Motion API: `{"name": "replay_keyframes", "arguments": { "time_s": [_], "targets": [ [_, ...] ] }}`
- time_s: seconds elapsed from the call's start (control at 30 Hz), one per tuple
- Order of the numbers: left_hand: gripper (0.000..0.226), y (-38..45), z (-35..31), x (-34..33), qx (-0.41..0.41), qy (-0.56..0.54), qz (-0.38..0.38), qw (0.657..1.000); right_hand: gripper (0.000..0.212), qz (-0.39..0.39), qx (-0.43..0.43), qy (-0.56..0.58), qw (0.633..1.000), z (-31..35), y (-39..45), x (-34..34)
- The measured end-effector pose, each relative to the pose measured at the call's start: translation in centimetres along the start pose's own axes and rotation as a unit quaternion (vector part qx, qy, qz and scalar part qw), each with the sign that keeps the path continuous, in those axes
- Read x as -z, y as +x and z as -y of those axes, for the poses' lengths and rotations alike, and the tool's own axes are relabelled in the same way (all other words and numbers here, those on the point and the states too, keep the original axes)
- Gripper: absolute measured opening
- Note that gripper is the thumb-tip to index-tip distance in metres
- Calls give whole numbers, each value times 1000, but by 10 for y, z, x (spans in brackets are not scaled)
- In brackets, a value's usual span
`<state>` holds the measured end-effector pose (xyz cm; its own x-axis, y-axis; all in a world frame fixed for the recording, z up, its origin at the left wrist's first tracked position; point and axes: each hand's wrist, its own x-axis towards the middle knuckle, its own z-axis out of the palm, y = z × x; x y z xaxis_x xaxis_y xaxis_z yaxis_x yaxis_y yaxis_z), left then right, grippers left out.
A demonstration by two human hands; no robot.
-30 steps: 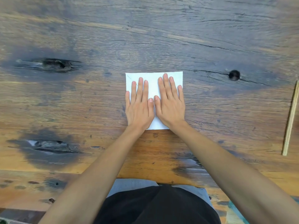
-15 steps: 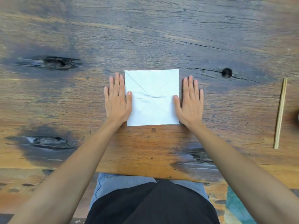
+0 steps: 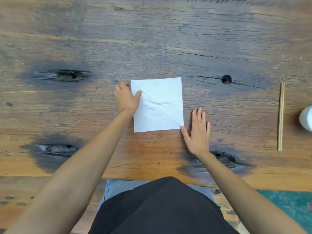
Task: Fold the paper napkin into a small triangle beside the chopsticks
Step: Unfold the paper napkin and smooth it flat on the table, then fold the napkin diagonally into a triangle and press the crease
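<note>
Head view, looking down on my work surface. The paper napkin [image 3: 157, 105] lies flat and unfolded as a white square on the wooden table [image 3: 152, 39], directly ahead of me. Creases run across it — two diagonals that meet near the middle, plus a short horizontal line through that meeting point.

My left hand [image 3: 126, 98] sits at the napkin's left edge, near its far-left corner. The fingers are curled under toward the table, and the thumb [image 3: 137, 94] lies on top of the paper just inside the edge; whether the fingers actually pinch the sheet from below I cannot tell.

My right hand [image 3: 198, 132] rests palm down on the bare wood beside the near-right corner, fingers straight and close together, holding nothing. The tip of its thumb [image 3: 183, 130] touches that corner of the napkin.

The chopsticks [image 3: 281, 116] lie together as a pair well off to the right, pointing away from me and apart from the napkin. Just past them, at the right border, part of a white rounded object [image 3: 306, 118] shows — too cropped to identify. A dark knot hole [image 3: 226, 79] marks the wood between napkin and chopsticks.
</note>
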<state>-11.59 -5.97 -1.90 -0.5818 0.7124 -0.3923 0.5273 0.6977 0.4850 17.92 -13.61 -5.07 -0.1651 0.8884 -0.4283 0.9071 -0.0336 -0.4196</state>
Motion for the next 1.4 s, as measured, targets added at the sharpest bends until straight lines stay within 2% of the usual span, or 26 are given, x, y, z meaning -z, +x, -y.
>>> {"name": "replay_keyframes", "arguments": {
  "time_s": [0.13,0.4,0.5,0.77,0.83,1.0,1.23,1.4],
  "targets": [
    [44,5,-1,0,2,-7,16,1000,77,-5,2,0,1000,-1,0,-2],
    [32,10,-9,0,84,-84,28,993,84,15,4,12,1000,0,0,2],
    [29,10,-12,-2,81,-76,26,993,86,17,-2,20,1000,1,0,2],
    [48,7,-22,5,124,-168,5,978,81,11,-11,4,1000,2,2,-3],
    [46,6,-21,9,126,-194,12,973,81,10,-12,6,1000,2,2,-3],
    [22,-3,-20,13,69,-202,20,977,80,18,-14,31,999,3,1,-1],
    [3,-37,-26,19,-95,-174,-15,980,72,29,-15,65,997,3,2,3],
    [9,-72,-39,14,-173,-156,-34,972,71,37,-11,68,997,3,2,6]
  ]
}}
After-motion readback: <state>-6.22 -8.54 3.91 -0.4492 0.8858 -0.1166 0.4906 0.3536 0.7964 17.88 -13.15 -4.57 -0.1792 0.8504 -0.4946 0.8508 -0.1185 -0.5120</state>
